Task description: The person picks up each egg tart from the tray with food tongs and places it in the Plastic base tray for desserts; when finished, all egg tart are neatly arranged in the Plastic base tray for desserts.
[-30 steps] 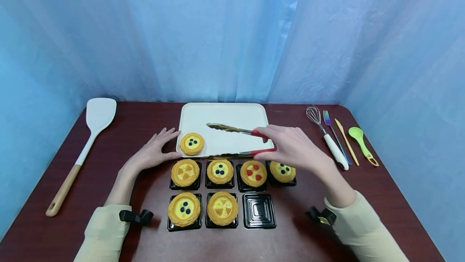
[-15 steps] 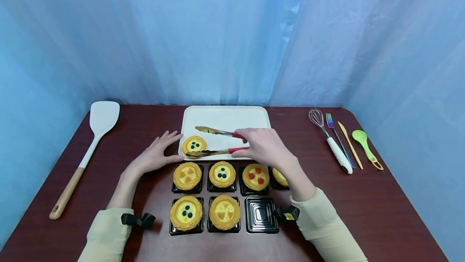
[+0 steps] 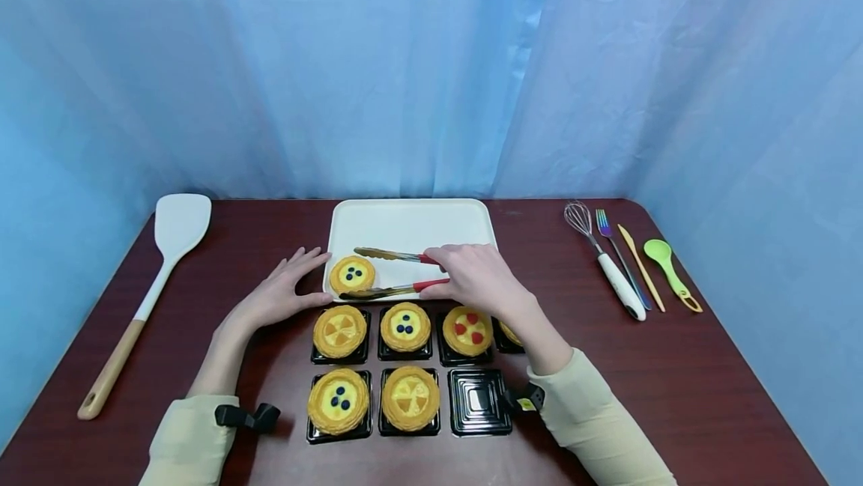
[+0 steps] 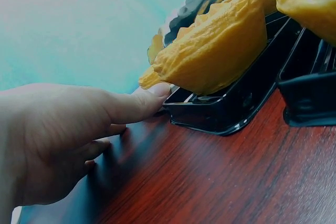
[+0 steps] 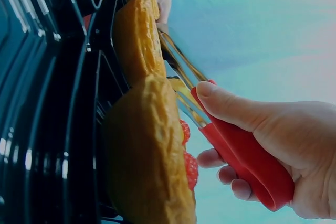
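My right hand grips red-handled tongs, thumb on one arm and fingers on the other. In the head view the tongs' spread golden tips lie either side of a blueberry tart at the left end of a white tray. Whether the tips touch the tart I cannot tell. My left hand rests at the tray's left edge, fingers extended and thumb apart. In the left wrist view my left hand has its thumb close to a black square base with a tart on it.
Before the tray stand tarts on black bases, among them a strawberry tart and an orange-topped tart. One black base bears no tart. A white spatula lies left; a whisk, fork, knife and green spoon lie right.
My right hand has carried the tongs leftward, and their tips now flank the tart on the tray. My left hand has stayed at the tray's edge.
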A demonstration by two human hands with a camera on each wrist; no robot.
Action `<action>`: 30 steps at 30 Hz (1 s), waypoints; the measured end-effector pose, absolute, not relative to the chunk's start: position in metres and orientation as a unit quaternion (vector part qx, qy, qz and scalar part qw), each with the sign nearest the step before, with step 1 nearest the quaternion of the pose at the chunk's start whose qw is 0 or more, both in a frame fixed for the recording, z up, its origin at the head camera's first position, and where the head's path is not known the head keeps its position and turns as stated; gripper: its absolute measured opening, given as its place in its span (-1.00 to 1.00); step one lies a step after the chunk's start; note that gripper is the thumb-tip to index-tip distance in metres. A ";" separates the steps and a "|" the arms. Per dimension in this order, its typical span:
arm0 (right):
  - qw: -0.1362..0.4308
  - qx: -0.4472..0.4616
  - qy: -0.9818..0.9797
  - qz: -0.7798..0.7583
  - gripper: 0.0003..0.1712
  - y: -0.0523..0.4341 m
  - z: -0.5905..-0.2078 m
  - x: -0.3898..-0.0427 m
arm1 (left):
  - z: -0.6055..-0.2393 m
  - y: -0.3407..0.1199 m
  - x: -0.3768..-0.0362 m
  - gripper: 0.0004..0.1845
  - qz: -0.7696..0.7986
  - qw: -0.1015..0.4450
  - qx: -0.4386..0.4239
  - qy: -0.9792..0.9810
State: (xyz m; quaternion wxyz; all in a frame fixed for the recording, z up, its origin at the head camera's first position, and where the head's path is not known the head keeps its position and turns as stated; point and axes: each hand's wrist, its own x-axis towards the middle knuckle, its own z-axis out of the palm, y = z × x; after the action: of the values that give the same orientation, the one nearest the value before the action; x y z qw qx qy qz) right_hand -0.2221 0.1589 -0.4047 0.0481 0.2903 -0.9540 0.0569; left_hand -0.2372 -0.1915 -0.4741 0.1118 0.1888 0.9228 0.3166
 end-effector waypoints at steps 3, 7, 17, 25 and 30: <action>0.053 0.294 -0.953 0.055 -0.42 0.158 -0.406 -0.222 | -0.474 -0.191 -0.237 -0.08 0.317 0.111 0.189 0.923; 0.061 0.296 -0.952 0.052 -0.43 0.157 -0.407 -0.222 | -0.473 -0.191 -0.237 -0.08 0.317 0.112 0.189 0.923; 0.068 0.297 -0.951 0.054 -0.43 0.158 -0.411 -0.223 | -0.472 -0.191 -0.236 -0.08 0.319 0.112 0.190 0.922; 0.068 0.299 -0.950 0.049 -0.43 0.158 -0.410 -0.222 | -0.474 -0.192 -0.236 -0.07 0.318 0.118 0.184 0.923; 0.070 0.300 -0.950 0.048 -0.43 0.158 -0.409 -0.222 | -0.473 -0.191 -0.236 -0.07 0.317 0.116 0.185 0.923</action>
State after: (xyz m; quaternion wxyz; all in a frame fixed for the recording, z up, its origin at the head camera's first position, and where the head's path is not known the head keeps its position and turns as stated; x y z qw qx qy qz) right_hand -0.2219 0.1582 -0.4095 0.0696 0.2997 -0.9503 0.0481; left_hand -0.2364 -0.1915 -0.4732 0.1159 0.1854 0.9229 0.3170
